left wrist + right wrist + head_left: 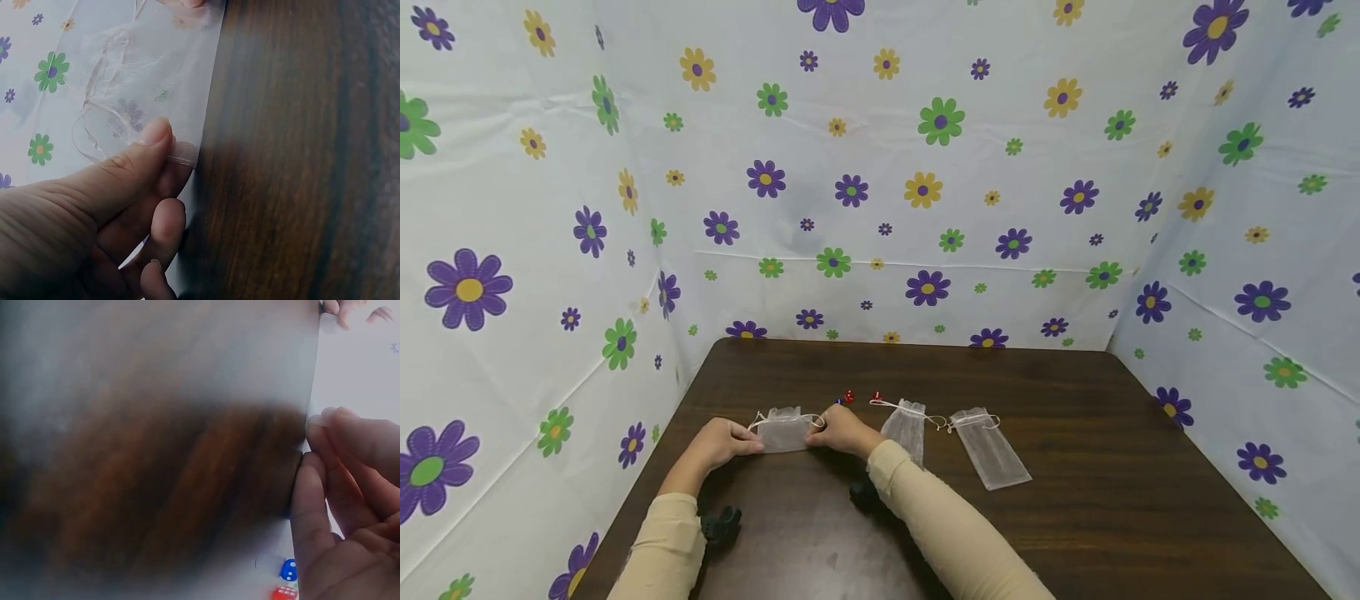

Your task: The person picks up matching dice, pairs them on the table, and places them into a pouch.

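A sheer white organza drawstring bag (785,433) is stretched between both hands above the near-left part of the table. My left hand (718,442) pinches its lower left corner; in the left wrist view the thumb (156,131) presses the mesh against the fingers, and a thin drawstring loop hangs beside it. At the lower right corner my right hand (844,432) pinches the mesh between thumb and fingers. The right wrist view is washed out around that hand (356,494). The bag looks flat.
Two more organza bags lie to the right: one (907,427) partly behind the right forearm, another (990,450) farther right. Beyond the right hand are a blue die (289,570) and red dice (285,593). Flower-printed cloth (940,208) encloses the dark wooden table (1112,467).
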`<act>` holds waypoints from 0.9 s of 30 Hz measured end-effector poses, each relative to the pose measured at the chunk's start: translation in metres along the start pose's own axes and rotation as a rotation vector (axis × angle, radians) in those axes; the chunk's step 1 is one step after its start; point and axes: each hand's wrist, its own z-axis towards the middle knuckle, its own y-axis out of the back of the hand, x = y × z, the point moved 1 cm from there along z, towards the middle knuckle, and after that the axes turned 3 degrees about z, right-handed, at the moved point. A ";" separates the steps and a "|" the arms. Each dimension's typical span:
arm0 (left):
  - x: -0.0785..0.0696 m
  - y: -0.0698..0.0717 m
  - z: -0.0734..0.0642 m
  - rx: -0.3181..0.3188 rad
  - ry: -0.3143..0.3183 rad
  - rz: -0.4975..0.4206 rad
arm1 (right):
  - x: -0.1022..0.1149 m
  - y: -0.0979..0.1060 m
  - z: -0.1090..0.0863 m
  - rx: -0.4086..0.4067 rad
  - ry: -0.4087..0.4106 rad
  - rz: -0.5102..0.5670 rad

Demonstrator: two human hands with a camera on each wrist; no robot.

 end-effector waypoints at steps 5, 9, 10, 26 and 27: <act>-0.002 0.001 -0.002 0.011 -0.023 -0.002 | 0.004 0.000 -0.001 -0.021 -0.011 -0.004; -0.005 0.005 -0.005 0.019 -0.043 -0.011 | 0.004 0.000 -0.002 -0.030 -0.025 0.002; -0.006 0.006 -0.006 0.014 -0.052 -0.011 | 0.004 0.000 -0.001 -0.028 -0.026 0.003; -0.025 0.001 -0.006 -0.208 -0.481 -0.034 | -0.001 -0.001 0.001 -0.023 -0.062 0.055; -0.025 0.000 -0.006 -0.193 -0.474 -0.030 | -0.001 -0.002 0.001 -0.023 -0.060 0.052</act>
